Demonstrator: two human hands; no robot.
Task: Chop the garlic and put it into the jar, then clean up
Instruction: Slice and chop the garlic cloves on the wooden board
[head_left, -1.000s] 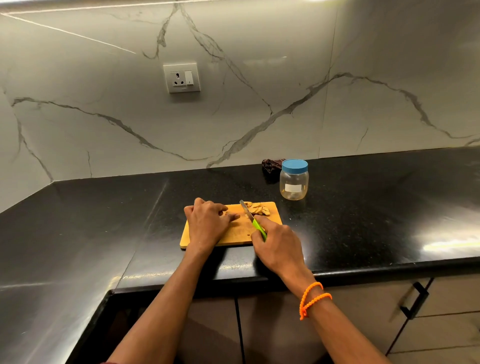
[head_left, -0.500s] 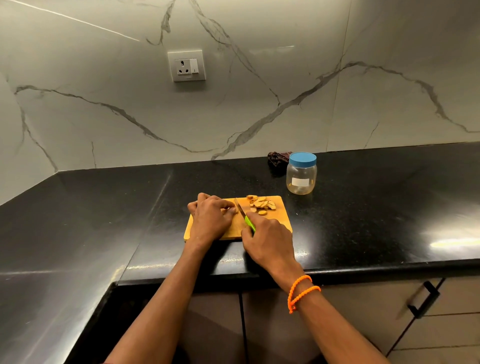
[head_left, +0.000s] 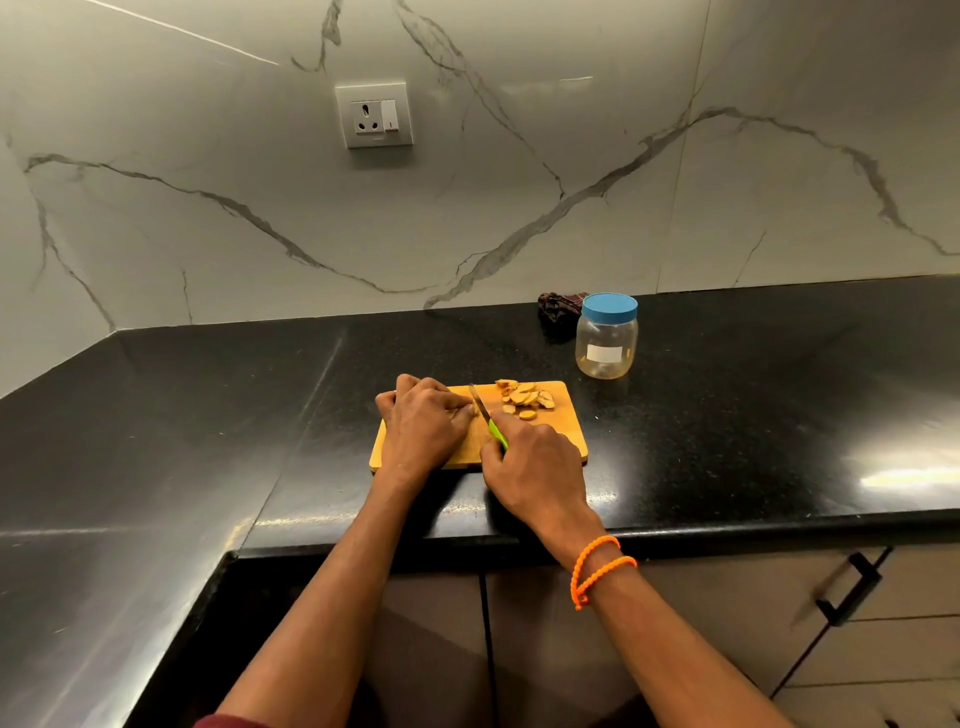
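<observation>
A wooden cutting board (head_left: 563, 434) lies on the black counter. Several cut garlic slices (head_left: 524, 399) are piled at its far right corner. My right hand (head_left: 535, 470) grips a green-handled knife (head_left: 485, 415), its blade pointing away, down on the board next to my left fingertips. My left hand (head_left: 423, 428) is curled, fingers pressed down on a piece of garlic that is mostly hidden under them. A clear jar (head_left: 606, 340) with a blue lid on stands behind the board to the right.
A dark crumpled cloth (head_left: 558, 307) lies by the wall behind the jar. The counter (head_left: 753, 415) runs in an L to the left; a marble wall with a socket (head_left: 374, 115) stands behind. Cabinet drawers with a black handle (head_left: 852, 587) are below right.
The knife blade shifted left toward my left fingertips, leaving the sliced pile clear to its right. The view dropped a little; both hands stayed on the board.
</observation>
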